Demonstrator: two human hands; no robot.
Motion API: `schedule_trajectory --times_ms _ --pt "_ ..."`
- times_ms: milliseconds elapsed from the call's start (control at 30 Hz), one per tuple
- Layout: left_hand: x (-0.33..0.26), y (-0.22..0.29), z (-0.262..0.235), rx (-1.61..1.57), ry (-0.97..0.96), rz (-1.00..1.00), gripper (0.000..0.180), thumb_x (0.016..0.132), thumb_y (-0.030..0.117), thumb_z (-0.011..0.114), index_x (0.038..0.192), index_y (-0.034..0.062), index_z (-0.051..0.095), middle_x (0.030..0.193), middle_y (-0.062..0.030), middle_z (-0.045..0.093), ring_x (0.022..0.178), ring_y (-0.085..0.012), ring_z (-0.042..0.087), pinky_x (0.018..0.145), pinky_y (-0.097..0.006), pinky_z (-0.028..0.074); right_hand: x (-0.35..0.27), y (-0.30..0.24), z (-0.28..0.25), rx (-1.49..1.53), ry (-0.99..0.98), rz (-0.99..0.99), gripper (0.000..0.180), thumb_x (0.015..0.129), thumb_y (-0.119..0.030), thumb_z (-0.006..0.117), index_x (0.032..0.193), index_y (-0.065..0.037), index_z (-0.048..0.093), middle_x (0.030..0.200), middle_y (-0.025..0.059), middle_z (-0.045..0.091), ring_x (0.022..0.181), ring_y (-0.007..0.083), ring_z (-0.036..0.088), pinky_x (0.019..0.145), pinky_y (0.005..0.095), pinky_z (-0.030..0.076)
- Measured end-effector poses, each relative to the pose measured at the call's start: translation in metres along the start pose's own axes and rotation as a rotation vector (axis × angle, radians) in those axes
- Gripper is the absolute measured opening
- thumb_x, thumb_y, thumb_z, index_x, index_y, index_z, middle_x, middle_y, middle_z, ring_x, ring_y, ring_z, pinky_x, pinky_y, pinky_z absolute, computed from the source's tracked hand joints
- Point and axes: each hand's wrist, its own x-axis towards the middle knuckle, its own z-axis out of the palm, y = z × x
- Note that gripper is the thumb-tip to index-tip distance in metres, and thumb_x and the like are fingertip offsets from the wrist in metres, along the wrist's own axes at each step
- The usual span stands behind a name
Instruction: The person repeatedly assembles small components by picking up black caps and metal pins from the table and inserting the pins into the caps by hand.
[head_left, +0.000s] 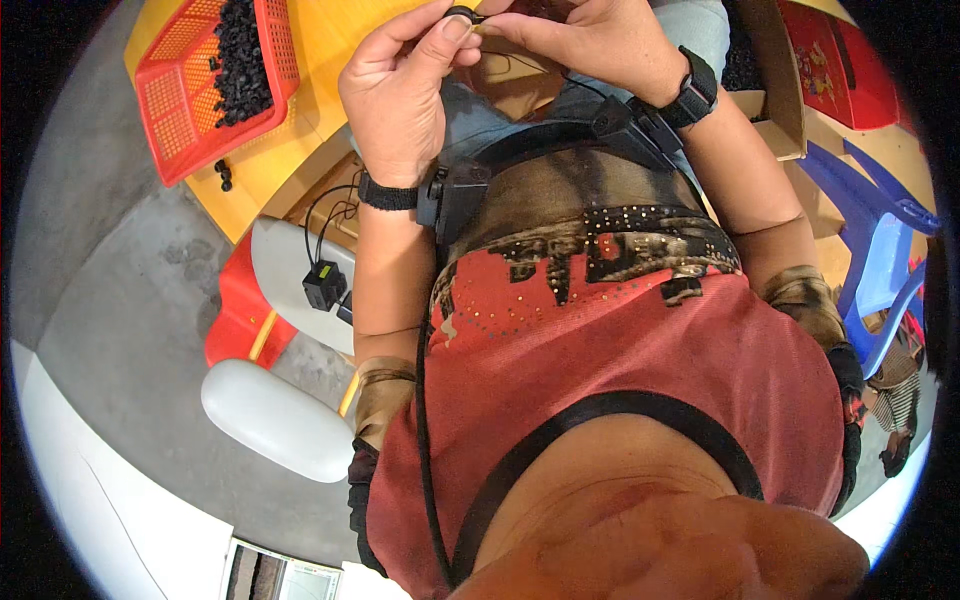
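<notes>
Above my lap, at the upper edge of the head view, both hands meet fingertip to fingertip. My left hand (405, 100) pinches a small black round part (459, 12) between thumb and fingers. Against that part's right side, the thumb and fingers of my right hand (610, 48) are closed in a pinch. Whatever lies between those right fingertips is too small to make out. Each wrist wears a black strap with a black device, the left one (455, 195) and the right one (693, 95).
A red plastic basket (165, 135) holding many small black parts (243, 70) stands on the yellow table (225, 205). Several loose black pieces (224, 178) lie beside it. At right are a cardboard box (785, 130) and a blue plastic chair (865, 230). Black cables hang left of my body.
</notes>
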Motion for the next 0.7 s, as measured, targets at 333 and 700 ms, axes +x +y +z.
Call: schedule_trajectory --times_ms 333,700 --pt "-0.001 -0.002 -0.002 -0.053 0.039 -0.054 0.024 0.085 0.003 0.063 0.108 -0.0044 0.061 0.09 -0.0107 0.067 0.073 -0.0145 0.063 0.065 -0.023 0.051 -0.004 -0.001 0.002 0.236 -0.047 0.41 0.007 0.08 0.0 0.067 0.083 0.0 0.061 0.075 0.0012 0.063 0.068 0.0059 0.056 0.06 0.0202 0.046" --pt "-0.001 0.005 0.01 -0.284 0.271 -0.306 0.025 0.088 0.003 0.06 0.111 -0.0046 0.06 0.091 -0.0093 0.066 0.074 -0.0131 0.062 0.065 -0.022 0.05 -0.005 0.01 0.002 0.33 -0.041 0.122 0.008 0.08 0.0 0.067 0.086 0.001 0.062 0.078 0.0022 0.064 0.071 0.0055 0.057 0.064 0.0199 0.047"
